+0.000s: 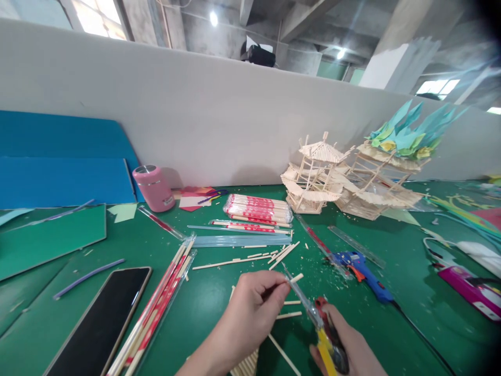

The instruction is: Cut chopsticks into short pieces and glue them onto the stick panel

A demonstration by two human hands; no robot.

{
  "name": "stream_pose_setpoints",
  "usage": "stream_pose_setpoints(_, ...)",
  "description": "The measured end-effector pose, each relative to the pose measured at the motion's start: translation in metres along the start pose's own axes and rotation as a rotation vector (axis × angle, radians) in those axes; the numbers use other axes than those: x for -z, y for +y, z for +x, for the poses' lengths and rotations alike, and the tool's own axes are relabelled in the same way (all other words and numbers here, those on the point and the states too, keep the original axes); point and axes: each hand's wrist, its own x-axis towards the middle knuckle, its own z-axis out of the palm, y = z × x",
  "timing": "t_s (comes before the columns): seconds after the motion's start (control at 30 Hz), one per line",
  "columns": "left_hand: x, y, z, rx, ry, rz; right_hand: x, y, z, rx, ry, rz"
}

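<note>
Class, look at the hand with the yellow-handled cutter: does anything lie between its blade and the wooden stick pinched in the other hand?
Nothing visible does. The right hand holds the cutter, whose blade already meets the wooden stick pinched by the left hand.

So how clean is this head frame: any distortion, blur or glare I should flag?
Head view: strong wide-angle bending curves the white partition; the top right corner is dark; the paper-topped stick model and far right edge are smeared; ceiling lights and windows blow out; the phone screen shows mild glare; both hands and the cutter look fairly sharp.
</note>
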Motion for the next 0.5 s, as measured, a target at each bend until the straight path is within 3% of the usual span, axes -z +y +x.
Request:
stream_pose_setpoints(0.17,0.007,-0.005,0.002,0.065,-0.165,-0.244,-0.004,0.014,0.004,-0.115,0.027,0.012)
stream_pose_setpoints(0.3,0.007,-0.007,0.003,0.124,-0.204,-0.299,-0.002,0.022,0.005,-0.077,-0.016,-0.04)
stream_pose_setpoints(0.37,0.004,-0.006,0.002,0.122,-0.152,-0.225,0.001,0.018,0.003,-0.055,-0.046,-0.044)
stream_pose_setpoints(0.5,0.001,-0.005,0.0,-0.006,0.011,0.043,0.003,0.001,0.0,-0.038,-0.106,0.034)
